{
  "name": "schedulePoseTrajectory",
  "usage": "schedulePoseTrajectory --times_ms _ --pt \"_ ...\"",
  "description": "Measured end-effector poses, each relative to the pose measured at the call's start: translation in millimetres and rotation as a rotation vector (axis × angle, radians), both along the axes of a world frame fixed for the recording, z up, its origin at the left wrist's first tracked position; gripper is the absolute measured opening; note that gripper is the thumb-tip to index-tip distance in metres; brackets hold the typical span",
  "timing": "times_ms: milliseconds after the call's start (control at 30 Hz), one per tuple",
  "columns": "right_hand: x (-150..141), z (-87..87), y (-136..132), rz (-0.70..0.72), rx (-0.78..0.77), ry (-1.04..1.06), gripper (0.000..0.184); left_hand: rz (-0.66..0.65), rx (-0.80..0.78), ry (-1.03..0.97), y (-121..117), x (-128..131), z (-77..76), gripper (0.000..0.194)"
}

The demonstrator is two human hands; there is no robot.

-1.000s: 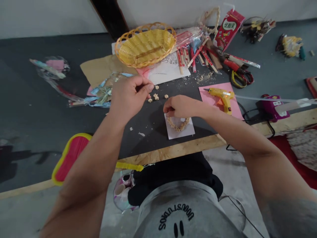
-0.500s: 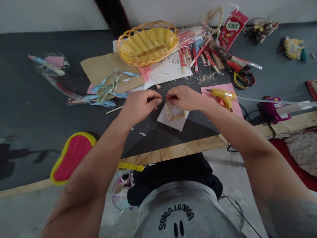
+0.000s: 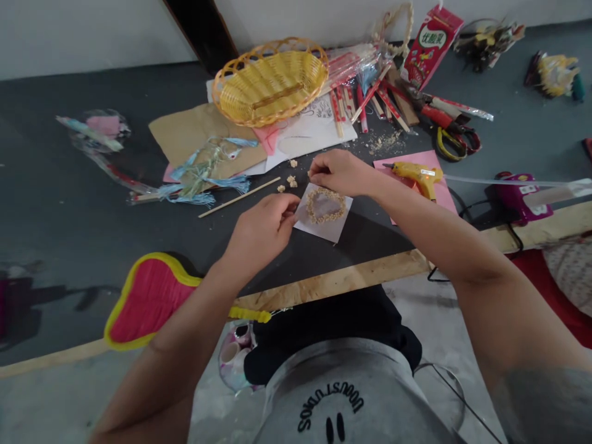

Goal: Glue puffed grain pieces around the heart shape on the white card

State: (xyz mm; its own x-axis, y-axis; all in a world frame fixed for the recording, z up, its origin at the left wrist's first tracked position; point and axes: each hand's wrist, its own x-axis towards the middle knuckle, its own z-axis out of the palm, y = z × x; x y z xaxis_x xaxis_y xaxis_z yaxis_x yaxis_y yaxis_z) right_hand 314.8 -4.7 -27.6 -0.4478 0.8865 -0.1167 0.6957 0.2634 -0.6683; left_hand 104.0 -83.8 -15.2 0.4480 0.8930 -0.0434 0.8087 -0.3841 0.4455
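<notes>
A small white paper square lies on the dark table, bearing a heart-shaped ring of small beige pieces. My left hand is closed, its fingertips pinching the paper's left edge. My right hand is closed in a pinch at the far top edge of the heart; what it grips is too small to make out. A few loose beige pieces lie just beyond the paper.
A yellow glue gun rests on pink paper to the right. Farther back stand a yellow woven basket, chopsticks, a red carton and pliers. A thin stick, blue tassels and a red-yellow fan lie left.
My left hand moved from the loose pieces down to the paper's left edge. My right hand slid to the heart's top, uncovering it. The paper has shifted slightly.
</notes>
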Motion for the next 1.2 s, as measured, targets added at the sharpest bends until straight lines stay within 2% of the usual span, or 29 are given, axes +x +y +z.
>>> schedulePoseTrajectory --times_ms 200,300,433,567,667,733,833,967,1067,1200 --pt "-2 4.1 5 0.036 0.001 -0.069 0.02 -0.08 0.012 0.017 -14 -9 -9.0 0.034" --pt "-2 6.8 6 0.063 -0.003 -0.028 0.02 -0.034 0.004 -0.042 -11 -13 -6.1 0.035" --pt "-3 11.3 7 0.066 -0.02 0.119 0.016 0.076 0.029 -0.166 13 -7 1.3 0.035" --pt "-4 11.6 7 0.087 -0.134 0.238 0.015 0.118 -0.027 -0.279 44 11 4.0 0.033" --pt "-5 6.1 8 0.081 -0.236 0.34 0.006 0.115 -0.039 -0.296 59 23 3.2 0.032" --pt "-6 1.4 10 0.017 -0.277 0.391 0.012 0.077 -0.024 -0.322 63 26 2.2 0.033" --pt "-5 -3.5 13 -0.099 -0.289 0.413 0.019 0.061 0.066 -0.327 61 26 0.1 0.037" --pt "-3 -4.1 14 -0.181 -0.28 0.432 0.015 0.149 0.216 -0.219 45 17 -3.4 0.04" --pt "-2 -3.3 14 -0.23 -0.303 0.472 0.018 0.14 0.282 -0.118 32 12 -7.6 0.036" --pt "0 -5.9 14 -0.289 -0.356 0.533 0.021 -0.083 0.266 0.059 26 10 -15.6 0.03"
